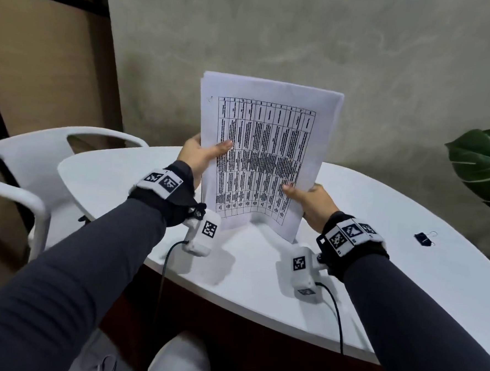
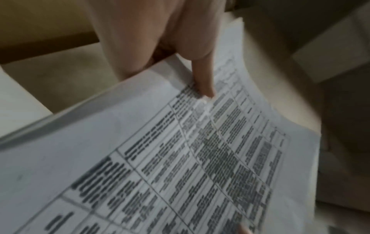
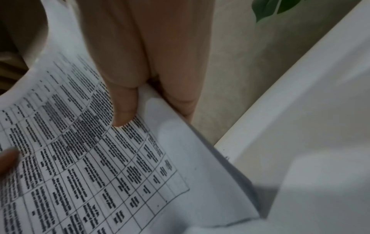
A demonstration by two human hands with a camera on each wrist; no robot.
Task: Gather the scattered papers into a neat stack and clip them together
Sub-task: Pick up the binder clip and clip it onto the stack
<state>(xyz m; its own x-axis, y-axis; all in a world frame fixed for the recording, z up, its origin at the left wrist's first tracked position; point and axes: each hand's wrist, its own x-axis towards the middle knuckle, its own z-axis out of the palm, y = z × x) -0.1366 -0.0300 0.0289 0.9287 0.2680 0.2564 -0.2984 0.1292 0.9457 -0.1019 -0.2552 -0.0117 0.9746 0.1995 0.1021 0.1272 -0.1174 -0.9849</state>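
Observation:
A stack of white papers (image 1: 266, 146) with a printed table on the top sheet stands upright, its lower edge on the white table (image 1: 379, 222). My left hand (image 1: 202, 154) grips the stack's left edge, thumb on the front. My right hand (image 1: 306, 197) grips the lower right edge, thumb on the front and fingers behind. In the left wrist view the thumb presses the papers (image 2: 180, 158). The right wrist view shows the thumb on the papers (image 3: 100, 158) and the stack's edge beside the table. A black binder clip (image 1: 424, 238) lies on the table at the right, apart from both hands.
A white plastic chair (image 1: 23, 171) stands at the table's left. A grey wall rises behind the table. Green plant leaves (image 1: 483, 165) hang at the right edge. Cables run from the wrist cameras over the table's front edge.

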